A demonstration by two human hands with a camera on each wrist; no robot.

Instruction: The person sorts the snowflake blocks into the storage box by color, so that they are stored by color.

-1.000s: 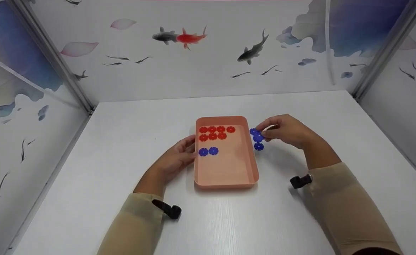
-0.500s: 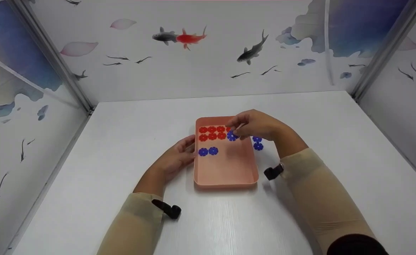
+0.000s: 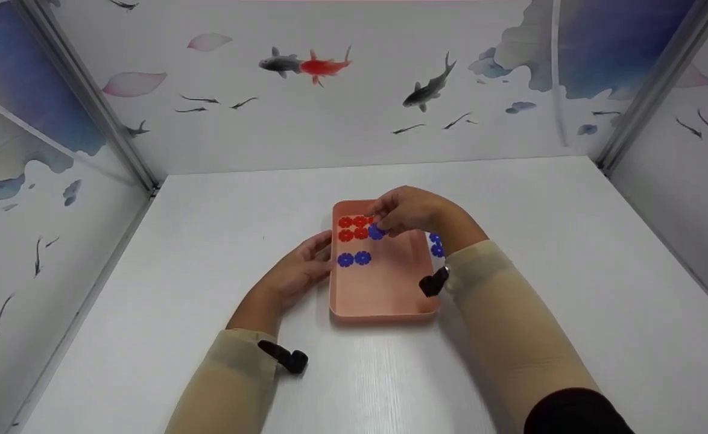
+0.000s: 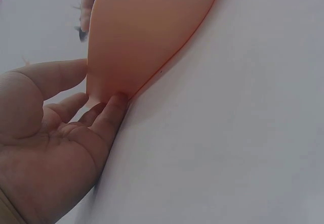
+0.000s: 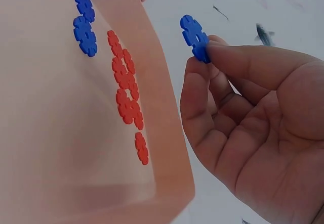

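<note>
A blue snowflake disc (image 3: 376, 232) (image 5: 192, 34) is pinched between the thumb and forefinger of my right hand (image 3: 411, 211) (image 5: 258, 118), held over the far part of a pink tray (image 3: 384, 316). Inside the tray, red snowflake discs (image 3: 345, 235) (image 5: 124, 106) lie in two rows near the far end, partly hidden by my right hand in the head view. Two blue discs (image 3: 354, 259) (image 5: 85, 36) sit side by side closer to me, at the left. My left hand (image 3: 297, 268) (image 4: 55, 143) rests its fingertips against the tray's left outer wall.
More blue discs (image 3: 436, 248) lie on the white table (image 3: 354, 380) just right of the tray, partly behind my right wrist. Walls printed with fish (image 3: 327, 65) enclose the table at the back and both sides.
My right hand has carried a blue disc left from beside the tray to above the red discs. My left hand and the tray have stayed put.
</note>
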